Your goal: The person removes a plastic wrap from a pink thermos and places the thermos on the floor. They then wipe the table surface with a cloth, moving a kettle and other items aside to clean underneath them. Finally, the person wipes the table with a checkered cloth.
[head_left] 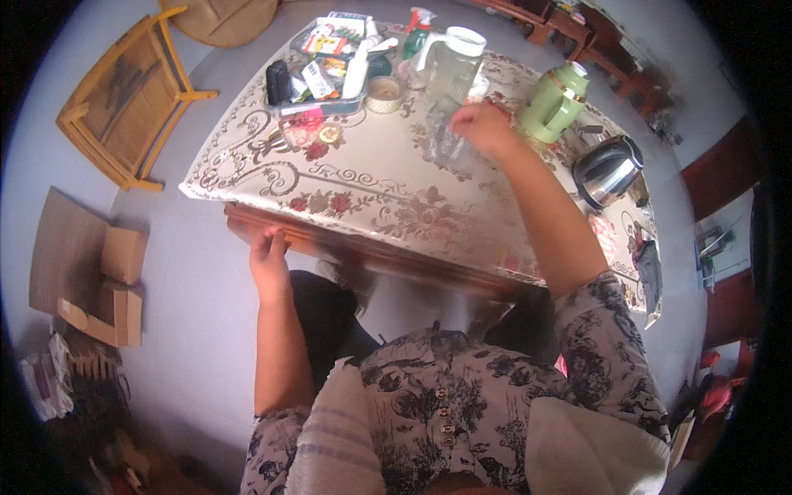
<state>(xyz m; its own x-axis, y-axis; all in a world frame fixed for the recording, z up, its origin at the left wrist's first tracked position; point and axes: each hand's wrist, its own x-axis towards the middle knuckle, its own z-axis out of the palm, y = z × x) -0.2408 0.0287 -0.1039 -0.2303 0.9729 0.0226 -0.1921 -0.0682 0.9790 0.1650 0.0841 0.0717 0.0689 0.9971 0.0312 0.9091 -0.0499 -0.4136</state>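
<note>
Hands: apart; right hand (485, 130) curled at the glassware, I can't tell if gripping; left hand (269, 250) half-curled by the near edge, fingertips blurred.
Glassware (444, 147): clear, on the surface (371, 188), partly behind right fingers; I can't count pieces.
Pitcher (456, 68): base hidden.
Packets (317, 81): printed, too small to read.

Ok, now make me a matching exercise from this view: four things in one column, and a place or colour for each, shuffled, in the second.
Column one
1. Right hand
2. Left hand
3. Thermos
4. Kettle

Column two
A. Pale green
B. Silver and black
C. By the wooden table edge
D. By the clear ribbed glassware

Pairs: 1-D, 2-C, 3-A, 4-B
</note>
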